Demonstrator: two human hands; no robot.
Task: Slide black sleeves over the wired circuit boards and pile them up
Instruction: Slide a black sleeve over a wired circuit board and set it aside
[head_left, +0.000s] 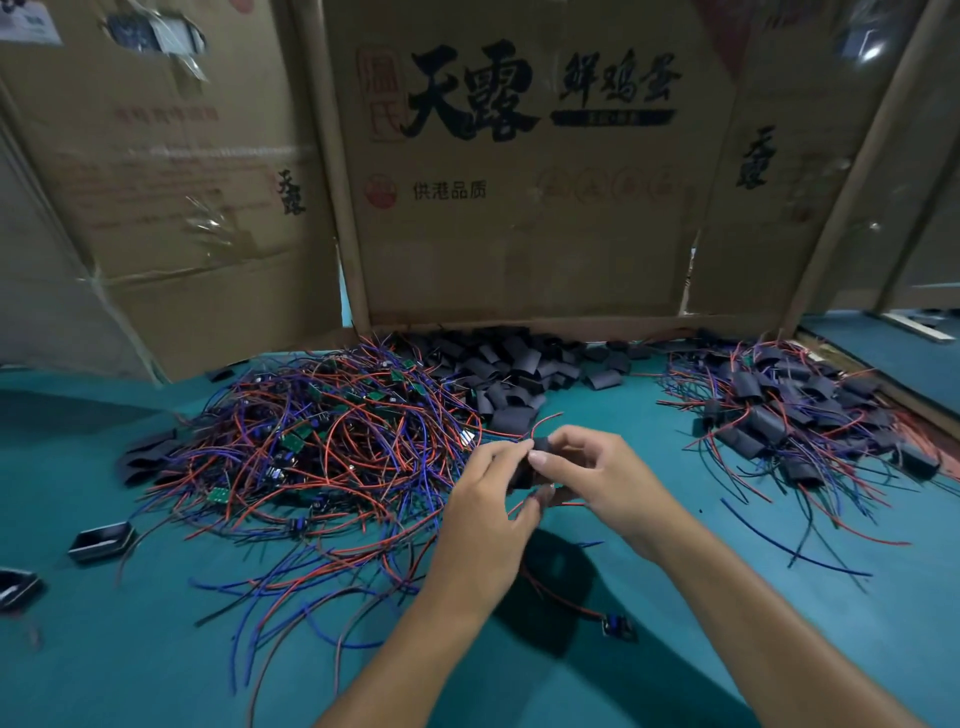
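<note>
both my left hand (480, 486) and right hand (589, 475) pinch one sleeve (535, 460) mid-frame; sleeved pile (795, 410) at right is smaller than bare pile (322, 441) at left.

both bare forearms reach forward; left hand (485, 499) and right hand (587, 475) meet, fingers curled, pinching a small black sleeve (530, 465) between them

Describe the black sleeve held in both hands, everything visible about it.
The black sleeve is a short, matte, dark tube, probably soft plastic, held above the teal table between the wire pile and the finished pile. The left hand and right hand pinch it from either side, hiding most of it. Red wires stick out above and below it; the board inside cannot be seen.
</note>
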